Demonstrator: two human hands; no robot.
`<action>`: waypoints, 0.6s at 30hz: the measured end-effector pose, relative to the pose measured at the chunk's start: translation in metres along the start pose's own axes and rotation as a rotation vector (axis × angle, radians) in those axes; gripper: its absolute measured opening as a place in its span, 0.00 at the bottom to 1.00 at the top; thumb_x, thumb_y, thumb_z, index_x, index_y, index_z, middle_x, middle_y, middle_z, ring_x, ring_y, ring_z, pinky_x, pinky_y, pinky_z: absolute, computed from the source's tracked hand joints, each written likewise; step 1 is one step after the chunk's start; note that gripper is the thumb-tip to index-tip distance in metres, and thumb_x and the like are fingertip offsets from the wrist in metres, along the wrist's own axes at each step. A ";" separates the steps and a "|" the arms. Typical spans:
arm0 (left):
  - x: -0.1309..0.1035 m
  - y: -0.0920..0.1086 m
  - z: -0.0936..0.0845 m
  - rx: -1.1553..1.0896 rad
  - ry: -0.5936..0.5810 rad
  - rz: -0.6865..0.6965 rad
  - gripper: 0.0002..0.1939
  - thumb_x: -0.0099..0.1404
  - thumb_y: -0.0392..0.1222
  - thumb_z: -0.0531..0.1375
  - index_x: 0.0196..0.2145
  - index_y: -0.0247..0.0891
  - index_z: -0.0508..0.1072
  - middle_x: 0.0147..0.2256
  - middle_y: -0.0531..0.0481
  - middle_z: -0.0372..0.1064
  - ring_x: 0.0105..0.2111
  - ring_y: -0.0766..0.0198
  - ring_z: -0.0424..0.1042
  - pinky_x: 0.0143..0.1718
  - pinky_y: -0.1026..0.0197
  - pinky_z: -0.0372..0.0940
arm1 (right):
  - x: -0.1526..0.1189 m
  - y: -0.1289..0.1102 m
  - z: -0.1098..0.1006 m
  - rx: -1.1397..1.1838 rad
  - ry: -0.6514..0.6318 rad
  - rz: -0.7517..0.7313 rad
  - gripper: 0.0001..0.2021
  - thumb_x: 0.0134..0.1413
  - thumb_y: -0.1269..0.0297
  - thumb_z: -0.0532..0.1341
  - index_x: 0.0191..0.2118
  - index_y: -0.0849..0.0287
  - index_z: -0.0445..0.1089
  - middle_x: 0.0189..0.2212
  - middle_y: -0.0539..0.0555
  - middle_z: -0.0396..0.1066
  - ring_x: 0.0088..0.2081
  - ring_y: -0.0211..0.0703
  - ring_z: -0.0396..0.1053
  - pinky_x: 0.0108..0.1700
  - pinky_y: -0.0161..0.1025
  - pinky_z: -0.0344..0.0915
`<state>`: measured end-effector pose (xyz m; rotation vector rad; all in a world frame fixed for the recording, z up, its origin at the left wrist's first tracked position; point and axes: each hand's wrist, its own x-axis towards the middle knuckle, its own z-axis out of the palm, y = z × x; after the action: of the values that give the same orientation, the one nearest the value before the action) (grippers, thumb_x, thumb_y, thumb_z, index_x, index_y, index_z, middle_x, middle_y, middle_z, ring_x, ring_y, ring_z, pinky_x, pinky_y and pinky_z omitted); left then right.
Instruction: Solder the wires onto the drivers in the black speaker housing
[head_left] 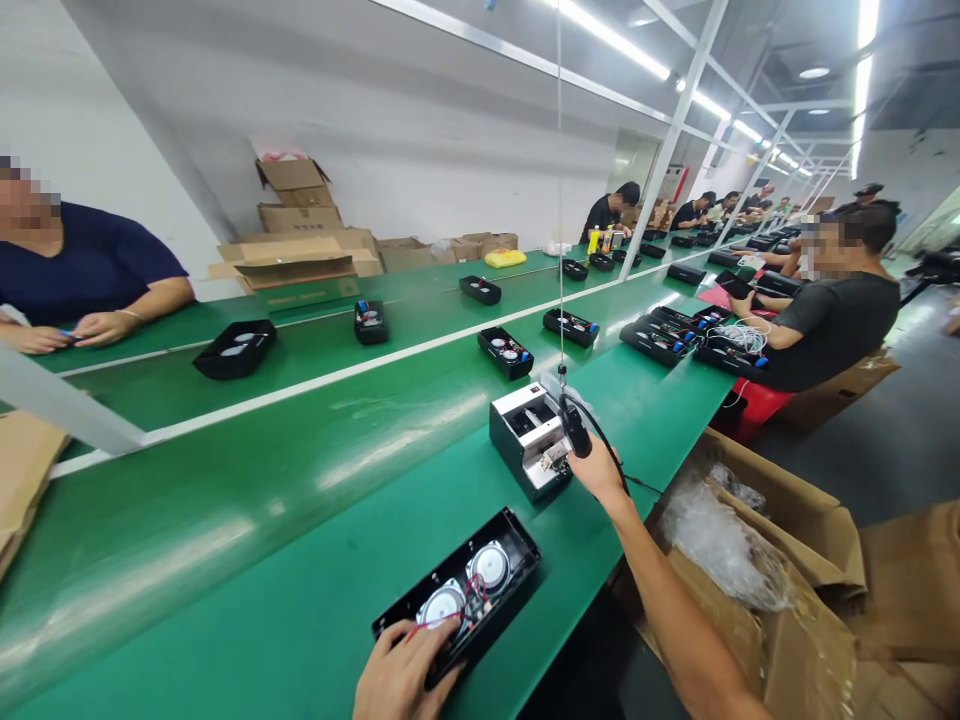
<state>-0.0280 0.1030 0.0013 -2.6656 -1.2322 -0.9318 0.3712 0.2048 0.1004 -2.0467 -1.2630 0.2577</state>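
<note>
A black speaker housing [510, 600] lies open side up on the green bench in front of me, with two round silver speakers and red and black wires inside. My left hand [409, 665] is closed on its near left end, the fingers over the rim by one speaker. My right hand [600, 468], arm stretched forward, is wrapped round a black electric screwdriver [576, 430] that hangs from a cable. The tool's tip is at the front of a silver and black screw feeder [525, 440]; the exact contact is hidden.
More open housings [506, 352] sit along the green conveyor [322, 440] beyond the bench. Cardboard boxes with clear plastic bags [724, 540] stand low on my right. A co-worker [832, 310] sits further along at right, another person [90, 270] across at left.
</note>
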 end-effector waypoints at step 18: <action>0.039 0.035 -0.049 0.002 0.101 0.025 0.08 0.75 0.44 0.63 0.50 0.44 0.78 0.46 0.47 0.81 0.53 0.50 0.77 0.55 0.49 0.70 | -0.048 0.003 -0.021 0.906 0.197 -0.203 0.21 0.59 0.51 0.70 0.51 0.53 0.67 0.22 0.42 0.69 0.18 0.40 0.66 0.25 0.38 0.66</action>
<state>-0.0086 0.0911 0.0690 -2.5909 -1.1749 -1.0473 0.3598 0.1536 0.1045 -1.1329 -0.9625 0.4256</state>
